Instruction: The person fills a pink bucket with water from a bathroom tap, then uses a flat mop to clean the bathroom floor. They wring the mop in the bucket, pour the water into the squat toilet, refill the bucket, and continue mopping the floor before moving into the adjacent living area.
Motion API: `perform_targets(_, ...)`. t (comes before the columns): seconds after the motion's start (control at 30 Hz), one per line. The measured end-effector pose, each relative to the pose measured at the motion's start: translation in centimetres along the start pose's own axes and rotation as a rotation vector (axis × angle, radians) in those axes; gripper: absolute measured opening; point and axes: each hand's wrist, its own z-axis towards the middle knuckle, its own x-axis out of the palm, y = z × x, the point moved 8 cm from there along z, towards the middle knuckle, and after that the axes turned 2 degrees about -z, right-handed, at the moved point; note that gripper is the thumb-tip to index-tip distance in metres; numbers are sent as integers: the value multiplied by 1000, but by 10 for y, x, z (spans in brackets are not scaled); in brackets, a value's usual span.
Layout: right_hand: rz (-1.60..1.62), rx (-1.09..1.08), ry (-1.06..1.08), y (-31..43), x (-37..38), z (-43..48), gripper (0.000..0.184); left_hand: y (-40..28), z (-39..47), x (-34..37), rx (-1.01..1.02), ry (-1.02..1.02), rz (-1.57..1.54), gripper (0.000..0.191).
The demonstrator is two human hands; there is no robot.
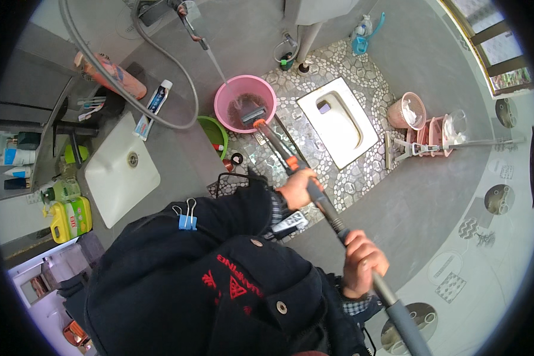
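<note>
My left hand [299, 188] is closed around the grey handle of a mop [313, 191], near its orange collar. Lower in the picture, my right hand [365, 262] grips the same handle farther from the mop's head. The mop head [253, 115] is tilted into a pink plastic basin [220, 104] holding murky water. From a shower head [203, 43] above, a stream of water falls into the basin. A green basin [217, 129] stands beside the pink one, partly hidden by the counter.
A white squat toilet [327, 149] is set in the pebble-patterned floor. A white sink [115, 178] and grey counter [178, 164] lie to the left. A pink wastebasket [394, 113] and a squeegee [388, 149] are by the right wall. A hose [193, 84] loops over the counter.
</note>
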Motion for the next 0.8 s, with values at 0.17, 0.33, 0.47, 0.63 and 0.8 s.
perform_targets(0.17, -12, 48, -113, -5, -12, 8, 33, -9, 51, -20, -30, 40, 65, 11)
perform_targets(0.33, -28, 15, -19, -5, 5, 22, 35, -93, 126, -66, 95, -37, 172, 8)
perform_targets(0.47, -90, 31, -117, -10, -4, 32, 36, -159, 202, -102, 89, -82, 251, 13)
perform_targets(0.63, -27, 106, 52, -19, -3, 45, 28, -230, 268, -133, 220, -66, 438, 14)
perform_targets(0.8, -35, 119, -5, -20, -4, 33, 32, -226, 274, -143, 114, -68, 341, 8)
